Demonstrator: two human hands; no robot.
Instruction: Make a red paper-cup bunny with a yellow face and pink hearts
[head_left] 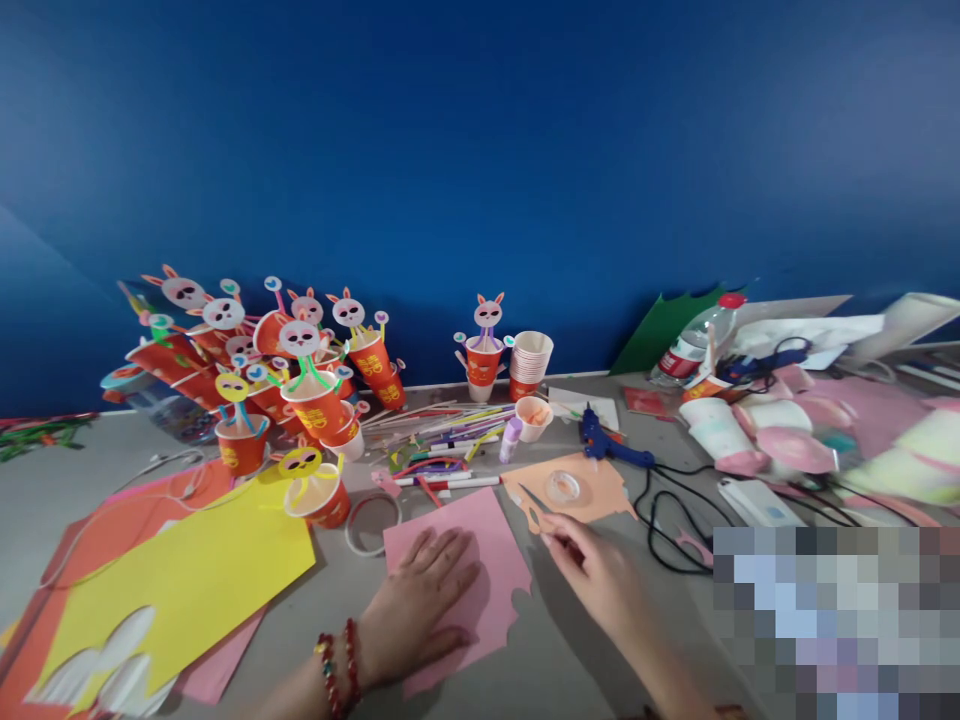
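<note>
The grey table carries the whole layout. On its left side lies a yellow sheet with cutouts at its near end; a decorated cup stands beside its right edge. The pink sheet lies at the center, its right edge notched by cutting. The left hand presses flat on the pink sheet, fingers extended and slightly apart. The right hand is just right of that sheet, thumb and fingertips together, clamped on the handle end of the scissors. Beyond it, a light orange sheet bears a clear round item; the blue glue gun rests beside its far right corner. The scissors, smallest of the tools in use, point away and to the left over the near edge of the orange sheet. Probable faults: a leftward swing of the blades could nick the left hand or the pink sheet; uneven palm pressure could crease or shift the paper; a sideways sweep of the left forearm could topple the decorated cup.
</note>
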